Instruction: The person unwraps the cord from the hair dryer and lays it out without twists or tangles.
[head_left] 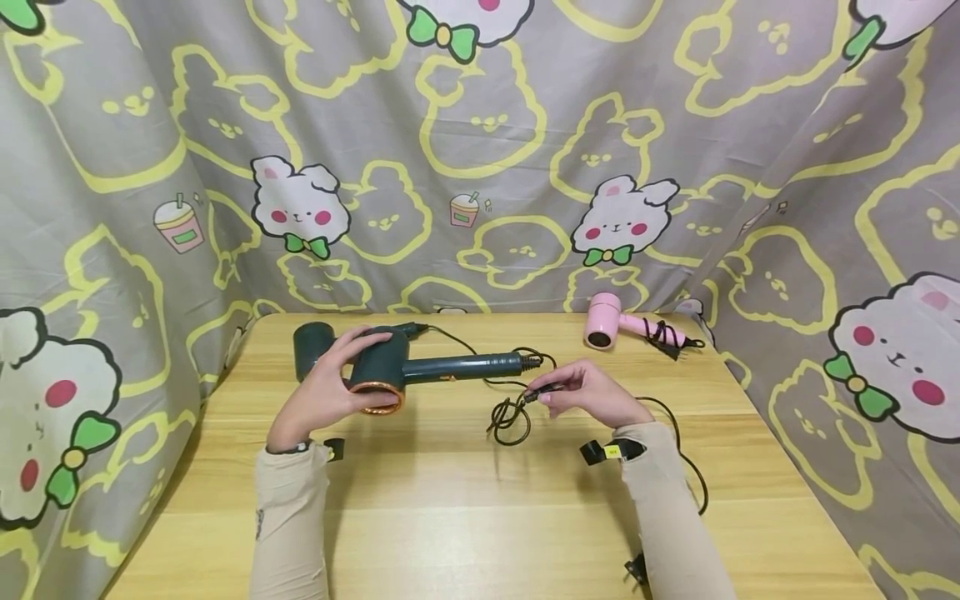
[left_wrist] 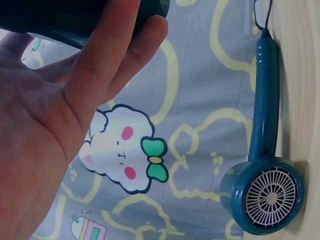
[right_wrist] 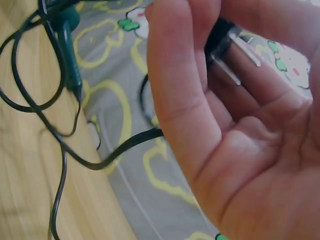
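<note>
My left hand (head_left: pixel 324 390) grips the barrel of a dark teal hair dryer (head_left: pixel 465 367) from its left side, thumb at the copper-coloured rim and fingers over the top. The dryer's handle points right. My right hand (head_left: pixel 592 395) pinches a black plug (right_wrist: pixel 218 41), whose two metal pins show against the palm in the right wrist view. From it a black cord (head_left: pixel 512 435) hangs in loops near the handle's end. Behind the held dryer lies a second dark teal hair dryer (head_left: pixel 311 348), partly hidden by it; its round grille shows in the left wrist view.
A pink hair dryer (head_left: pixel 604 320) with its cord wound round the handle lies at the table's back right. Another black plug (head_left: pixel 637 570) rests by the right forearm, near a cord (head_left: pixel 696 475) curving along the right. Patterned curtains (head_left: pixel 487 125) enclose the wooden table (head_left: pixel 450 533).
</note>
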